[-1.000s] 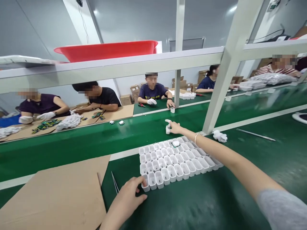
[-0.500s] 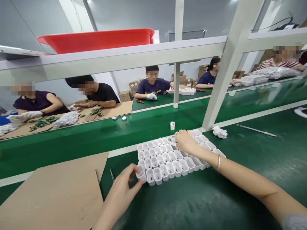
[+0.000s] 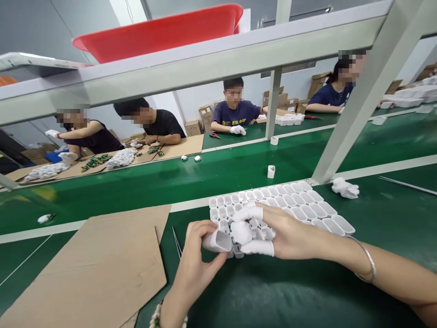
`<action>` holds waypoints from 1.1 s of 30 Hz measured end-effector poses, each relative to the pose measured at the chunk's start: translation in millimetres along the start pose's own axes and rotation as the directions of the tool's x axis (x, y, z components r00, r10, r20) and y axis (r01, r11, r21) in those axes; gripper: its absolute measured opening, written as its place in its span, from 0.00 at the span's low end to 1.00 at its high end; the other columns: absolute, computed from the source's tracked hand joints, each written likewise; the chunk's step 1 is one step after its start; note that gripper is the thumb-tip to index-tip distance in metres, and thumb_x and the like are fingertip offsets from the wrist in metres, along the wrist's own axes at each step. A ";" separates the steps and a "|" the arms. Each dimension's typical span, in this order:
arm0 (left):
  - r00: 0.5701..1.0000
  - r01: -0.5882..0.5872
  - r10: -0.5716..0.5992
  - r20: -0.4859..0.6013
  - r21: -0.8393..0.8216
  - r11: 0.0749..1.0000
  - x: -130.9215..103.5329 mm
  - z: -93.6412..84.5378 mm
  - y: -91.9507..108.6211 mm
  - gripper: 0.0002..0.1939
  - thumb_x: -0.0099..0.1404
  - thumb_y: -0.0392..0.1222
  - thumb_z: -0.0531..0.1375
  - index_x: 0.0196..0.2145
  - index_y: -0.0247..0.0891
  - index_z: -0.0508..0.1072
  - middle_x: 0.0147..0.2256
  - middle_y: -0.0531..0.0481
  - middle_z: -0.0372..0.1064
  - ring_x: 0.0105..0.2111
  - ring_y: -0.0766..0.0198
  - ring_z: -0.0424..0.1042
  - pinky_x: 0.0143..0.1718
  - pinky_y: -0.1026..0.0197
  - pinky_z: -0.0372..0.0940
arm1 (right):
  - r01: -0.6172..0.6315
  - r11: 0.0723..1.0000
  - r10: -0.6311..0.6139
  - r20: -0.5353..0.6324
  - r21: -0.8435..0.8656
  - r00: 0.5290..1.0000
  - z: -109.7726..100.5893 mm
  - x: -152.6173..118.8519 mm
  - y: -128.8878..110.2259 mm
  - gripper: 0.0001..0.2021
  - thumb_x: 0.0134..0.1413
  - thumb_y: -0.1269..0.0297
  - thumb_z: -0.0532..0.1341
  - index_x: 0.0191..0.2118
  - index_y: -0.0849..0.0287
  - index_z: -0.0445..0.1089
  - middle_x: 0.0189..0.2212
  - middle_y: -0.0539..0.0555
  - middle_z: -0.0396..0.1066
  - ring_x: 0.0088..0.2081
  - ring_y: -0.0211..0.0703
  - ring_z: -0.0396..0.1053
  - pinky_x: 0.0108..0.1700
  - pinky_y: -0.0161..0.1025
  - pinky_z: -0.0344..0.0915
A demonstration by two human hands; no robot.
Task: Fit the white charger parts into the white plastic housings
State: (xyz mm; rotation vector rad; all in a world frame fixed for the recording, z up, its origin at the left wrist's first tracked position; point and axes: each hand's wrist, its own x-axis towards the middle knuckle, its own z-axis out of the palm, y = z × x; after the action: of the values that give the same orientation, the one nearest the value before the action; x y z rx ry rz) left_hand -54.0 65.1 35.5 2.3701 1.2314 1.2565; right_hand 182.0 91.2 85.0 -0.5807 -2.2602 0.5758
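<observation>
My left hand (image 3: 201, 250) grips a small white cup (image 3: 217, 241) between thumb and fingers, tilted with its opening toward the right. Close beside that opening, my right hand (image 3: 273, 230), with white covers on its fingertips, holds a white padded piece (image 3: 241, 232) with a bit of green at its edge. Beneath and behind both hands, rows of white cups (image 3: 305, 212) stand side by side on the green table (image 3: 290, 291). Small dark bits show in some of the cups. My hands hide part of the nearer rows.
Cardboard (image 3: 112, 269) lies at the left, with tweezers (image 3: 176, 241) beside it. A slanted post (image 3: 358, 100) and crumpled white material (image 3: 344, 187) are at the right. Across the green belt (image 3: 146, 175), several people sit. A single cup (image 3: 271, 171) stands on the belt.
My right hand has come from the back rows toward my left hand, now with the white padded piece. My left hand has lifted and tilted its cup. The view has shifted.
</observation>
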 end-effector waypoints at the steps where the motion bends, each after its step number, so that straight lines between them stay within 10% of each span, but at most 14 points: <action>1: 0.998 -0.040 0.041 -0.040 0.027 0.999 -0.6 4.2 -1.0 0.15 0.59 0.30 0.61 0.41 0.40 0.61 0.39 0.48 0.62 0.40 0.61 0.65 0.38 0.61 0.65 | 0.074 0.997 -0.075 -0.022 -0.028 0.997 3.3 -1.9 0.0 0.20 0.58 0.63 0.64 0.54 0.55 0.62 0.39 0.54 0.70 0.39 0.40 0.68 0.40 0.36 0.67; 5: 0.979 -0.149 0.153 -0.134 0.037 0.988 -7.8 20.2 -4.6 0.13 0.60 0.29 0.60 0.40 0.38 0.60 0.36 0.47 0.62 0.37 0.62 0.66 0.36 0.62 0.65 | 0.206 0.970 -0.216 -0.070 -0.129 0.974 13.9 -8.0 3.6 0.22 0.61 0.60 0.61 0.58 0.59 0.59 0.35 0.56 0.69 0.36 0.42 0.67 0.38 0.38 0.67; 11: 0.971 -0.213 0.222 -0.084 0.110 0.971 -20.4 29.9 -4.1 0.34 0.67 0.32 0.53 0.67 0.32 0.45 0.42 0.39 0.67 0.40 0.57 0.68 0.38 0.58 0.68 | 0.209 0.972 -0.220 -0.094 -0.110 0.971 24.2 -10.5 0.1 0.20 0.62 0.62 0.60 0.57 0.60 0.57 0.35 0.56 0.71 0.33 0.41 0.66 0.38 0.39 0.67; 33: 0.938 -0.182 0.268 -0.219 0.346 0.920 -21.3 32.4 12.7 0.37 0.67 0.30 0.55 0.68 0.29 0.42 0.38 0.38 0.67 0.38 0.56 0.66 0.38 0.56 0.66 | 0.290 0.898 -0.350 -0.140 -0.331 0.926 29.1 -19.3 -10.0 0.27 0.59 0.68 0.62 0.61 0.68 0.56 0.39 0.65 0.75 0.39 0.51 0.74 0.38 0.47 0.73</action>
State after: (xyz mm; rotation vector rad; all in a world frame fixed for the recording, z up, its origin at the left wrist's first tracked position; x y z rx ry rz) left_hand -28.4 47.6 9.0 2.7119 1.3557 1.5953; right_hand 170.6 65.8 61.6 -0.3755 -2.2023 -0.0004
